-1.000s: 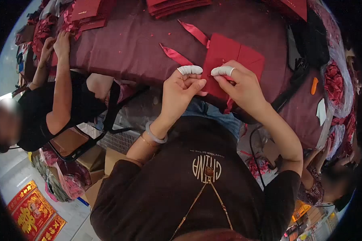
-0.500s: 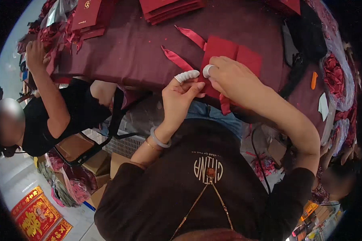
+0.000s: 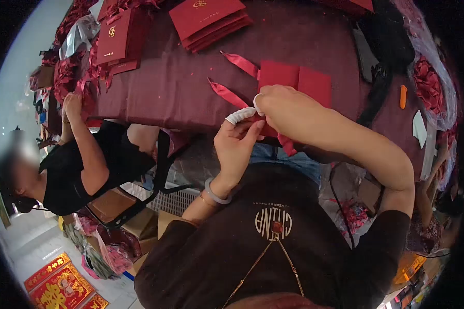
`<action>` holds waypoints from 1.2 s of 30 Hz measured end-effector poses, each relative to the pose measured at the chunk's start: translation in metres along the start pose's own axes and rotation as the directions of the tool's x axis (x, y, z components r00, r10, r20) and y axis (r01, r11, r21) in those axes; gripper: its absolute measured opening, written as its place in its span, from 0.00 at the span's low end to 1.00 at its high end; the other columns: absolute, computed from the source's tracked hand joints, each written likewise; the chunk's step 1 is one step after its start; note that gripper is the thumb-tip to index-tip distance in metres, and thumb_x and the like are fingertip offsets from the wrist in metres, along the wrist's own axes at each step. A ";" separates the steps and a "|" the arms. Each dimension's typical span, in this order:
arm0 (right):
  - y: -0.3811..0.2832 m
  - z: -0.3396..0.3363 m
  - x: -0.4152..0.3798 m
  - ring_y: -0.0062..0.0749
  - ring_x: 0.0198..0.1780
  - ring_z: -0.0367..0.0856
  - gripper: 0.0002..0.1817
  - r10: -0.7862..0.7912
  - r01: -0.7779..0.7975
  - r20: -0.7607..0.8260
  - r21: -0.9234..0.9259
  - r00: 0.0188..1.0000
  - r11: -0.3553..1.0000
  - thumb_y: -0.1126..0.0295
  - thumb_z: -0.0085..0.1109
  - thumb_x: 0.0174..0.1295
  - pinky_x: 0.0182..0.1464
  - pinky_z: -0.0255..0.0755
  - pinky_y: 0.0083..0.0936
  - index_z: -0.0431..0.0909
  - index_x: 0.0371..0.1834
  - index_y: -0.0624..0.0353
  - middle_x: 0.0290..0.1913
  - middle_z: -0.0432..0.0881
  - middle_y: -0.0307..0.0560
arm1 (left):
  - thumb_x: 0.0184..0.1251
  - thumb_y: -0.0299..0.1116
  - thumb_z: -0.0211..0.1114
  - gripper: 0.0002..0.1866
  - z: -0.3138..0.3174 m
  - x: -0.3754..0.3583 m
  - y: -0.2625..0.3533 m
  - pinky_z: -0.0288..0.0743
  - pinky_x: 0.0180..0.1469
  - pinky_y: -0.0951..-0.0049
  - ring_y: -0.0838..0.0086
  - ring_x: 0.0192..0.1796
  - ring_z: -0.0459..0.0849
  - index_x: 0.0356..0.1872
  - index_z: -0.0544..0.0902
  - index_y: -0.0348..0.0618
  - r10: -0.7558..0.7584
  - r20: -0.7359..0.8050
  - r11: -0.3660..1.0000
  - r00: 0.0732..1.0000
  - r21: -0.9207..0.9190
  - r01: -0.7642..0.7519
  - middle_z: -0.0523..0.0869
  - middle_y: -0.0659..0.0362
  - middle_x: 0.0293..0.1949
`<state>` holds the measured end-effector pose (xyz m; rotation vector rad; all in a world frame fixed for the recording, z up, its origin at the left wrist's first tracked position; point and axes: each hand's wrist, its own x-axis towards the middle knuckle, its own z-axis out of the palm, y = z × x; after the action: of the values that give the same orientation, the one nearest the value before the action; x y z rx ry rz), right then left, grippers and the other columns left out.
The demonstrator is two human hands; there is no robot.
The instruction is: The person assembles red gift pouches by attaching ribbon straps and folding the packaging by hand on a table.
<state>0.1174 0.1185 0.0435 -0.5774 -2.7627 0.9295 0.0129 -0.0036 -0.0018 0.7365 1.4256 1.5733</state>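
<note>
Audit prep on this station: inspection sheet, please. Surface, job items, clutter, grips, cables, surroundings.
Surface: dark red tablecloth, small red specks on it.
Job items: red folded piece; two ribbon ends extend left of it.
Clutter: orange object and white scrap, right side.
Left grip: near the red folded piece, white finger cover; hold unclear.
Right grip: over the piece, fingertips mostly hidden.
Cables: thin dark cord beside the torso; ends untraceable.
Surroundings: co-worker's hand at left; red poster below.
</note>
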 end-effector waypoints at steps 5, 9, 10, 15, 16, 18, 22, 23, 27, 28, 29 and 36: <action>-0.015 -0.003 0.001 0.47 0.41 0.77 0.06 -0.064 0.095 0.164 -0.191 0.984 0.977 0.75 0.56 0.47 0.43 0.73 0.36 0.76 0.28 0.67 0.35 0.76 0.54 | 0.61 0.18 0.61 0.13 -0.005 -0.001 -0.014 0.80 0.35 0.79 0.77 0.39 0.82 0.47 0.73 0.32 0.043 0.030 0.999 0.999 -0.014 -0.043 0.82 0.54 0.39; -0.008 0.010 -0.001 0.47 0.41 0.76 0.08 -0.160 0.188 0.123 -0.270 0.980 0.944 0.74 0.57 0.47 0.42 0.73 0.35 0.76 0.29 0.67 0.36 0.76 0.53 | 0.60 0.17 0.60 0.17 0.001 0.002 -0.012 0.81 0.35 0.78 0.76 0.39 0.81 0.48 0.67 0.35 0.144 0.004 0.988 0.990 -0.050 -0.144 0.79 0.54 0.40; 0.002 0.011 0.001 0.49 0.37 0.79 0.08 -0.191 0.206 0.099 -0.172 0.977 0.963 0.74 0.59 0.45 0.39 0.75 0.37 0.77 0.29 0.66 0.31 0.77 0.56 | 0.60 0.17 0.60 0.17 0.002 0.001 -0.010 0.81 0.35 0.78 0.76 0.39 0.81 0.48 0.67 0.35 0.142 0.003 0.989 0.990 -0.049 -0.142 0.79 0.54 0.40; 0.018 0.004 -0.001 0.51 0.35 0.80 0.09 0.077 -0.083 0.048 0.157 0.996 0.984 0.71 0.61 0.49 0.35 0.73 0.40 0.73 0.27 0.64 0.28 0.79 0.58 | 0.58 0.17 0.62 0.21 -0.001 0.000 -0.011 0.82 0.33 0.77 0.73 0.39 0.82 0.51 0.66 0.37 0.040 -0.034 0.996 0.999 -0.081 -0.043 0.77 0.52 0.42; 0.020 0.007 -0.005 0.51 0.35 0.80 0.09 0.071 -0.078 0.050 0.150 0.996 0.986 0.71 0.61 0.49 0.35 0.73 0.40 0.73 0.27 0.64 0.28 0.79 0.58 | 0.57 0.17 0.63 0.21 0.001 -0.001 -0.010 0.80 0.30 0.79 0.74 0.40 0.82 0.50 0.67 0.38 0.052 -0.035 0.995 0.998 -0.078 -0.055 0.78 0.53 0.42; 0.017 0.015 -0.014 0.46 0.37 0.79 0.06 0.009 0.008 -0.166 0.103 0.986 0.995 0.74 0.59 0.51 0.36 0.71 0.36 0.73 0.29 0.63 0.33 0.78 0.51 | 0.58 0.17 0.62 0.19 0.006 -0.006 -0.003 0.80 0.33 0.79 0.74 0.41 0.82 0.50 0.68 0.37 0.058 -0.062 0.998 0.996 -0.011 -0.058 0.79 0.53 0.42; 0.013 0.006 -0.040 0.46 0.38 0.78 0.05 0.121 -0.031 -0.238 0.352 0.964 0.936 0.72 0.57 0.55 0.41 0.72 0.36 0.77 0.32 0.61 0.34 0.79 0.50 | 0.60 0.18 0.61 0.13 -0.001 -0.008 0.000 0.75 0.45 0.79 0.75 0.44 0.82 0.46 0.73 0.36 0.271 0.066 0.911 0.960 0.305 -0.278 0.81 0.53 0.42; 0.012 0.007 -0.045 0.46 0.38 0.78 0.05 0.116 -0.028 -0.228 0.355 0.967 0.935 0.72 0.57 0.55 0.41 0.72 0.36 0.77 0.32 0.61 0.34 0.79 0.50 | 0.59 0.18 0.61 0.11 -0.002 -0.008 0.003 0.71 0.51 0.78 0.76 0.45 0.81 0.44 0.76 0.35 0.243 0.084 0.909 0.967 0.328 -0.257 0.83 0.55 0.41; 0.013 0.015 -0.050 0.44 0.40 0.79 0.06 0.263 -0.134 -0.236 0.453 0.936 0.881 0.74 0.56 0.56 0.43 0.72 0.33 0.75 0.36 0.60 0.36 0.79 0.50 | 0.54 0.15 0.62 0.15 -0.003 0.005 -0.003 0.72 0.48 0.79 0.79 0.43 0.81 0.45 0.77 0.36 0.338 0.264 0.726 0.904 0.538 -0.428 0.84 0.57 0.38; 0.014 0.020 -0.051 0.43 0.40 0.80 0.07 0.314 -0.177 -0.246 0.454 0.917 0.873 0.74 0.57 0.56 0.43 0.71 0.32 0.75 0.37 0.60 0.37 0.80 0.49 | 0.54 0.15 0.62 0.15 -0.004 0.008 -0.005 0.72 0.48 0.79 0.79 0.43 0.81 0.45 0.77 0.36 0.336 0.267 0.726 0.903 0.538 -0.429 0.84 0.57 0.38; 0.015 0.024 -0.052 0.43 0.40 0.80 0.07 0.318 -0.180 -0.248 0.454 0.915 0.873 0.74 0.57 0.56 0.43 0.71 0.32 0.75 0.37 0.60 0.37 0.80 0.49 | 0.54 0.15 0.63 0.16 -0.004 0.010 -0.009 0.72 0.48 0.79 0.79 0.43 0.81 0.45 0.77 0.36 0.323 0.234 0.762 0.917 0.510 -0.399 0.84 0.57 0.38; 0.018 0.025 -0.054 0.43 0.41 0.79 0.09 0.349 -0.135 -0.288 0.567 0.892 0.812 0.71 0.58 0.55 0.44 0.71 0.32 0.74 0.38 0.58 0.36 0.79 0.49 | 0.48 0.19 0.66 0.18 0.001 0.018 0.002 0.68 0.48 0.75 0.74 0.42 0.79 0.44 0.80 0.42 0.280 0.209 0.761 0.937 0.546 -0.349 0.84 0.61 0.36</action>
<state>0.1656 0.0961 0.0107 -0.9077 -1.9814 1.4039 0.0054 0.0130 -0.0022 1.4752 1.7817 1.2957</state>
